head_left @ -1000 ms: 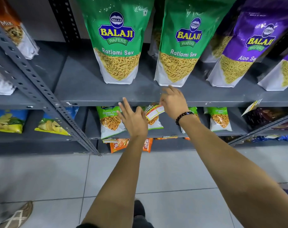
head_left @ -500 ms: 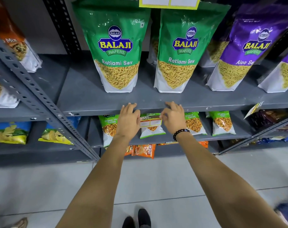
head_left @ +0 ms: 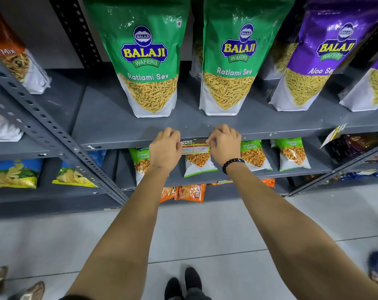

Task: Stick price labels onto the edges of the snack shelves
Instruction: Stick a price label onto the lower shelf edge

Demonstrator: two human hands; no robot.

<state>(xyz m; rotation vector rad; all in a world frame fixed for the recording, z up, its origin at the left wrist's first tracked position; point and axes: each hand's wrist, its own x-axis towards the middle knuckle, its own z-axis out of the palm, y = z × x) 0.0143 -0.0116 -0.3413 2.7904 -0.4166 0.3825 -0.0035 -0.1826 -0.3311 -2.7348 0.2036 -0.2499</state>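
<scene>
A yellow and red price label (head_left: 195, 146) lies flat along the front edge of the grey shelf (head_left: 119, 144), level and just below two green Ratlami Sev bags (head_left: 148, 61). My left hand (head_left: 165, 148) pinches the label's left end, fingers curled over the shelf lip. My right hand (head_left: 225, 144), with a black bead bracelet at the wrist, pinches the label's right end. The ends of the label are hidden under my fingers.
A purple Aloo Sev bag (head_left: 313, 61) stands at right, and another label (head_left: 333, 134) hangs loose on the shelf edge there. Small green snack packs (head_left: 292, 153) fill the shelf below. A slotted grey upright (head_left: 54, 135) slants at left. Other people's feet (head_left: 30, 292) show on the floor.
Both hands have closed in on the label and brought it up from below the shelf onto the shelf's front edge, where it now sits level. The view has tilted up slightly.
</scene>
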